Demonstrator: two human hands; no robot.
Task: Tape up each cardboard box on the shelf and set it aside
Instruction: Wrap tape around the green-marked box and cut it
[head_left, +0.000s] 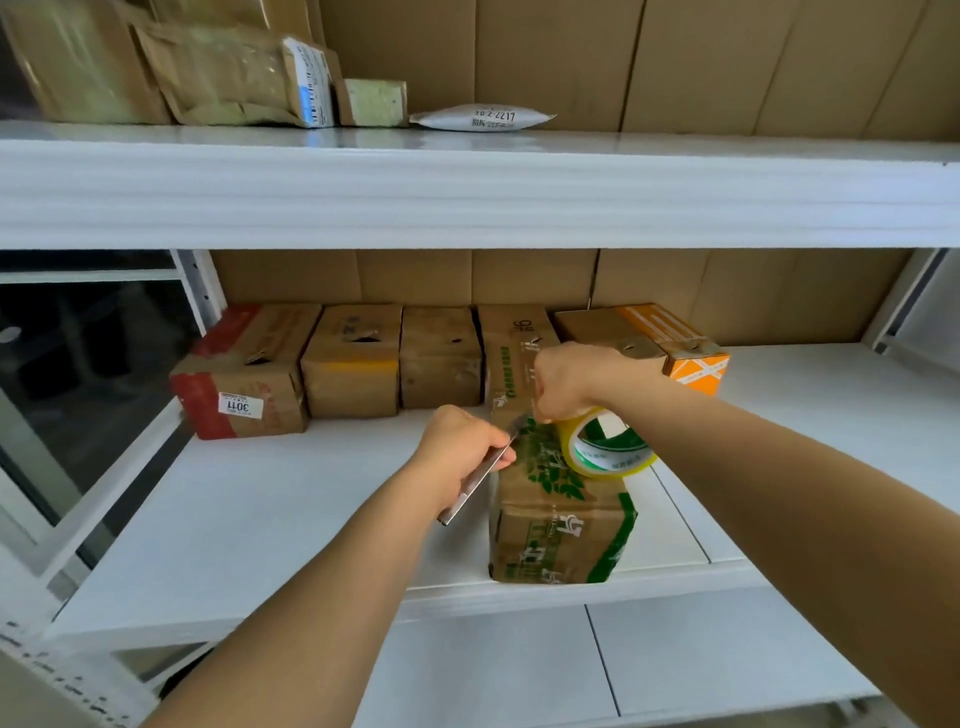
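While the right hand (563, 382) grips the tape roll (605, 447), we're mid-cut on the green-printed box (556, 512).
Left hand (460, 447) clutches the knife (480, 475); next it probably slices the tape cleanly.

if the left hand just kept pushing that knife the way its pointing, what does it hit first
Most likely the right hand. The left hand holds the knife aimed up and right, its tip near the tape roll on the green-printed box. Depth is unclear.

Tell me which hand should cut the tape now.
Left, probably. The left hand already grips the knife, its tip at the tape beside the right hand, which holds the tape roll.
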